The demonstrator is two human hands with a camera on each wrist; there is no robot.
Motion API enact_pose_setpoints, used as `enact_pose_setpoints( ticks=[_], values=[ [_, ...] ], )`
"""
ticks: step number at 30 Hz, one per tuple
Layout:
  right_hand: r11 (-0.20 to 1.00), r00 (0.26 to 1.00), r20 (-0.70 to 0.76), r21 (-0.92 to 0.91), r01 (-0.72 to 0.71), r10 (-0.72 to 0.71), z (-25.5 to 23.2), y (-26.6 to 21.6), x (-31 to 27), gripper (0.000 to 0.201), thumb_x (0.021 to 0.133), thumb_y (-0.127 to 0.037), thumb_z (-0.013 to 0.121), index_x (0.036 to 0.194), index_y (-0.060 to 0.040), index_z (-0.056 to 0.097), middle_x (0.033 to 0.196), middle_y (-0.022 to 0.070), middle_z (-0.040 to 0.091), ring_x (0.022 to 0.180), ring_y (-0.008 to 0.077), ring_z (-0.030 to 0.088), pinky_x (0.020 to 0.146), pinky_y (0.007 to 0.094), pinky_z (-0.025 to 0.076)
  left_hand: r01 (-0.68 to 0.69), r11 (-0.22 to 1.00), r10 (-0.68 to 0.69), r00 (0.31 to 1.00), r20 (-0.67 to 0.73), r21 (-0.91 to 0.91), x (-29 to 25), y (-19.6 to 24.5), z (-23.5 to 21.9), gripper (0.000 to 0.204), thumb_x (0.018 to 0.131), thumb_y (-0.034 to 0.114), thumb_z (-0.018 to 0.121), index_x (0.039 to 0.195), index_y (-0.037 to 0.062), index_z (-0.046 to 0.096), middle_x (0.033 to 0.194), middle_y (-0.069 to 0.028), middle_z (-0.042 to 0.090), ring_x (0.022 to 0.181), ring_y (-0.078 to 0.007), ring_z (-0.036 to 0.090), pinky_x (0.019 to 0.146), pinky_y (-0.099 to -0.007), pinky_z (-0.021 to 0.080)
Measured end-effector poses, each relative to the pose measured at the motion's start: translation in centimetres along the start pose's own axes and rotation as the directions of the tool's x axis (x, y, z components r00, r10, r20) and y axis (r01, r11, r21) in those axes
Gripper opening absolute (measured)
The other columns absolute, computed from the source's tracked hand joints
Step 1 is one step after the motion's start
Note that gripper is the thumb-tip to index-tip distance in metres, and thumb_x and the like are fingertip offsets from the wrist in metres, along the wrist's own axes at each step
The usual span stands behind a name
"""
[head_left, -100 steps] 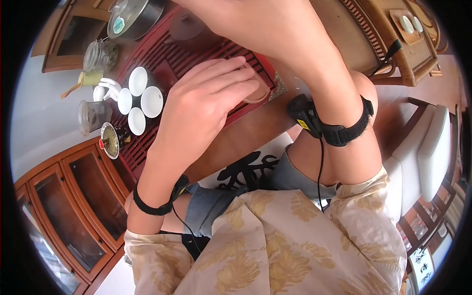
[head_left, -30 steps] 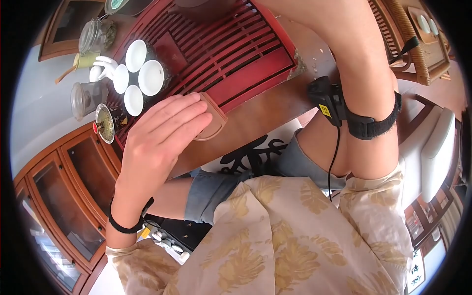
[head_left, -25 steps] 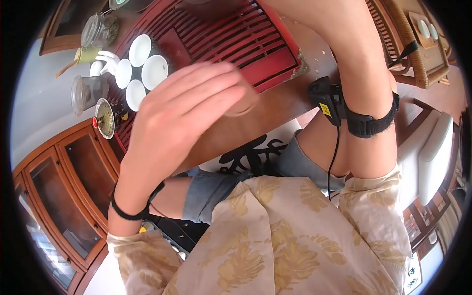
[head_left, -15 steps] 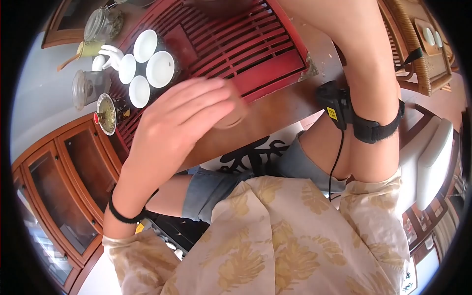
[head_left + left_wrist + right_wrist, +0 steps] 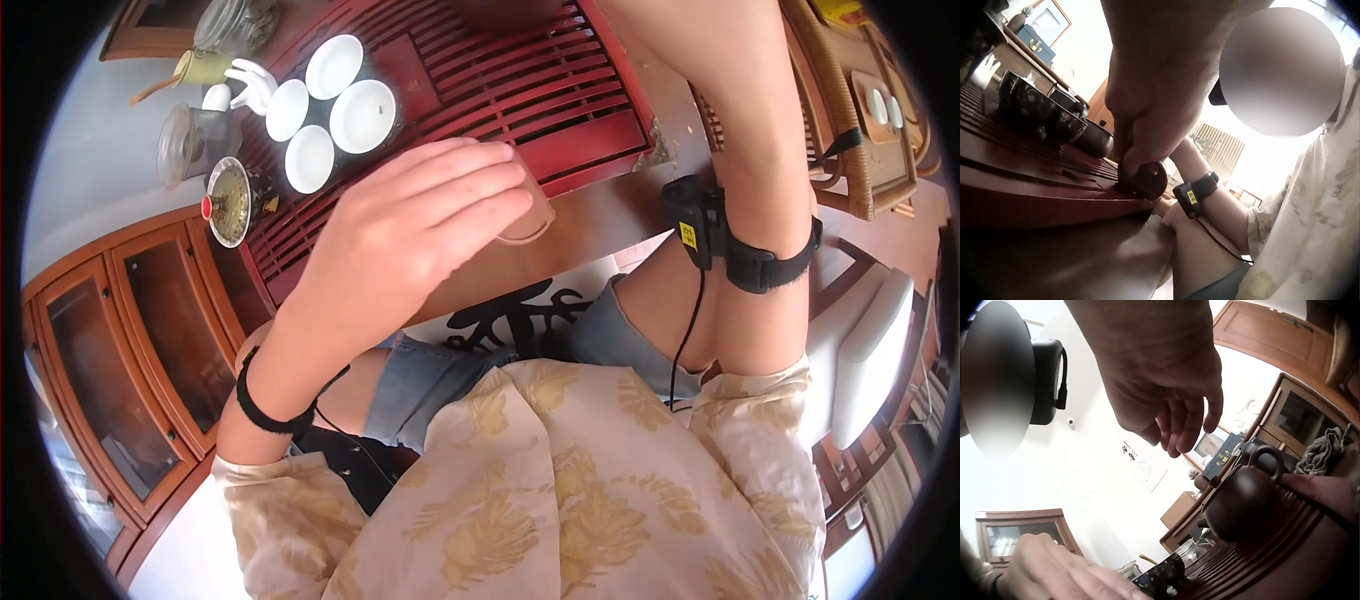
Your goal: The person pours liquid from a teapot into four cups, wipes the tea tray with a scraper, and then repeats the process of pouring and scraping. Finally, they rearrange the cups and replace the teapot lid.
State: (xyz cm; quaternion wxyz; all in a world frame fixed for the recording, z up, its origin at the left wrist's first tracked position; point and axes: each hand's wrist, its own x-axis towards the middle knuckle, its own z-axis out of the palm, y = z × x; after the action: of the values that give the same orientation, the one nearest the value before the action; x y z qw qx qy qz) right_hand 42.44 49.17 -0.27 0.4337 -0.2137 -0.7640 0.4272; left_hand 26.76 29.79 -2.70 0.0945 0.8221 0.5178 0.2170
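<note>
In the head view my left hand (image 5: 415,215) pinches a brown, dish-like piece with a rounded rim (image 5: 532,218). It is held just over the front edge of the red slatted tea tray (image 5: 590,152), and the fingers hide much of it. From the left wrist its dark round side (image 5: 1147,181) shows under the fingers. My right hand (image 5: 1172,406) hangs in the air with loosely bent fingers and nothing in them, near the dark clay teapot (image 5: 1244,503). Only that arm's forearm (image 5: 745,110) shows in the head view.
Several white-lined cups (image 5: 362,117) cluster on the tray's left part. Beside them stand a red-knobbed lidded bowl (image 5: 230,203), a white hand ornament (image 5: 255,87), a glass jar (image 5: 190,150) and a green pot (image 5: 203,68). A rattan shelf (image 5: 850,150) is at the right.
Over three seconds my right hand has left the head view at the top. My left hand moved left, then back right, still holding the brown piece, which has tilted. The head view has shifted.
</note>
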Motion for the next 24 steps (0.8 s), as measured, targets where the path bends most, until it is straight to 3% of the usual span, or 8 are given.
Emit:
enact_pose_setpoints(
  ticks=[1,4,5,8,9,12,19,24],
  values=[
    [0.986,0.985,-0.039,0.018,0.167,-0.166,1.1,1.7,0.7,0.025,0.105,-0.018,0.076,0.104,0.0064,0.080,0.082,0.0057,0.079,0.076,0.0081,0.071,0.071,0.0254,0.055,0.009,1.000,-0.009,1.000,-0.017,0.001,-0.2,0.0,0.2,0.024,0.084,-0.005,0.073,0.106,-0.0009,0.080,0.116,-0.0156,0.081,0.119,-0.0360,0.077,0.105,-0.0477,0.063],
    [0.994,0.996,0.030,0.076,0.082,-0.084,-0.2,0.1,-0.3,0.025,0.106,-0.018,0.076,0.103,0.0062,0.080,0.082,0.0049,0.079,0.077,0.0080,0.071,0.072,0.0255,0.055,0.067,0.998,-0.067,0.997,0.027,0.022,-2.4,-0.1,-1.0,0.024,0.084,-0.005,0.073,0.106,-0.0007,0.081,0.116,-0.0156,0.081,0.120,-0.0357,0.077,0.106,-0.0479,0.062],
    [0.944,0.971,-0.068,-0.258,0.204,-0.228,1.7,-0.4,-1.0,0.024,0.107,-0.018,0.075,0.103,0.0053,0.080,0.082,0.0038,0.079,0.077,0.0080,0.071,0.072,0.0253,0.055,0.089,0.995,-0.091,0.994,0.061,0.033,-3.5,-0.2,-1.8,0.026,0.083,-0.003,0.074,0.108,-0.0010,0.081,0.119,-0.0152,0.081,0.121,-0.0353,0.077,0.106,-0.0484,0.062],
    [0.975,0.997,0.003,0.212,0.071,-0.073,1.1,2.9,0.1,0.023,0.108,-0.018,0.075,0.104,0.0044,0.080,0.083,0.0030,0.078,0.078,0.0076,0.071,0.073,0.0245,0.056,0.156,0.984,-0.166,0.977,0.136,0.082,-7.3,-0.4,-4.2,0.032,0.081,0.000,0.075,0.113,-0.0016,0.080,0.124,-0.0149,0.080,0.124,-0.0351,0.075,0.107,-0.0500,0.062],
    [0.989,0.992,0.020,0.085,0.120,-0.122,0.5,0.8,-0.4,0.023,0.108,-0.018,0.075,0.104,0.0039,0.080,0.084,0.0024,0.077,0.079,0.0073,0.070,0.073,0.0239,0.056,0.180,0.978,-0.195,0.970,0.146,0.109,-8.5,-0.3,-4.8,0.032,0.081,-0.001,0.075,0.112,-0.0017,0.080,0.124,-0.0152,0.080,0.124,-0.0356,0.075,0.107,-0.0506,0.063],
    [0.999,0.999,0.039,-0.014,0.034,-0.034,0.3,-0.6,-0.4,0.023,0.108,-0.018,0.075,0.104,0.0043,0.080,0.085,0.0015,0.077,0.079,0.0065,0.069,0.073,0.0236,0.055,0.180,0.973,-0.200,0.970,0.141,0.144,-9.2,-0.1,-5.2,0.032,0.081,0.000,0.075,0.113,-0.0014,0.080,0.124,-0.0152,0.080,0.124,-0.0358,0.075,0.106,-0.0509,0.063],
    [0.999,1.000,-0.010,-0.035,0.018,-0.019,1.7,-0.1,-0.5,0.023,0.108,-0.017,0.075,0.105,0.0049,0.080,0.086,0.0000,0.075,0.081,0.0059,0.067,0.073,0.0231,0.053,0.067,0.996,-0.068,0.997,0.027,0.051,-5.3,-0.5,-3.0,0.030,0.084,0.003,0.074,0.114,-0.0010,0.078,0.126,-0.0137,0.079,0.124,-0.0343,0.075,0.108,-0.0502,0.063],
    [0.997,0.998,-0.016,0.024,0.067,-0.067,1.8,1.8,-0.2,0.022,0.108,-0.016,0.075,0.104,0.0049,0.080,0.087,0.0005,0.076,0.080,0.0064,0.067,0.073,0.0238,0.053,0.140,0.987,-0.142,0.989,0.027,0.075,-8.4,-1.3,-3.6,0.031,0.082,-0.001,0.075,0.113,-0.0008,0.080,0.123,-0.0137,0.080,0.123,-0.0345,0.076,0.109,-0.0498,0.062]
  ],
)
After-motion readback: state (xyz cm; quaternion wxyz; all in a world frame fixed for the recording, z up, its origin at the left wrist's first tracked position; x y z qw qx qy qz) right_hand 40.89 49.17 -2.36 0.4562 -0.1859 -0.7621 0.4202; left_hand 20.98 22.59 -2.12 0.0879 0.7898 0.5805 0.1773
